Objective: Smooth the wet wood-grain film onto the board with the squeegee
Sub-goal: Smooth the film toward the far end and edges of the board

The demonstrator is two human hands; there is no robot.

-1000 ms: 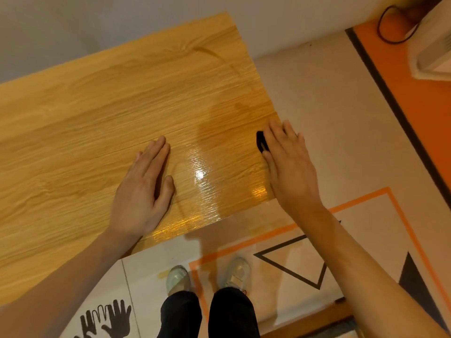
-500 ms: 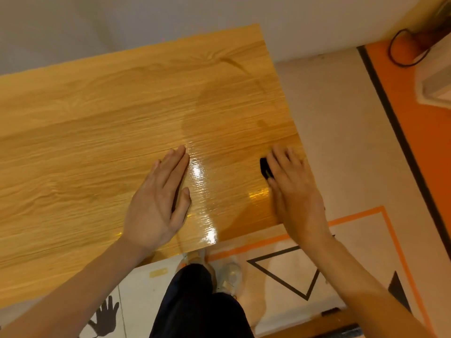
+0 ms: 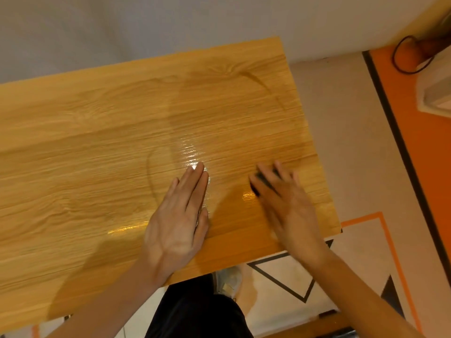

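Nearby, right hand point(image 3: 290, 203) grips squeegee point(image 3: 262, 181) near board point(image 3: 97, 154) edge; left hand point(image 3: 180, 220) flat.

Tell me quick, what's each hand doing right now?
Left hand: open, fingers straight, pressing flat on the wood-grain film.
Right hand: pressing the black squeegee onto the film; motion blur hides whether the fingers curl round it.
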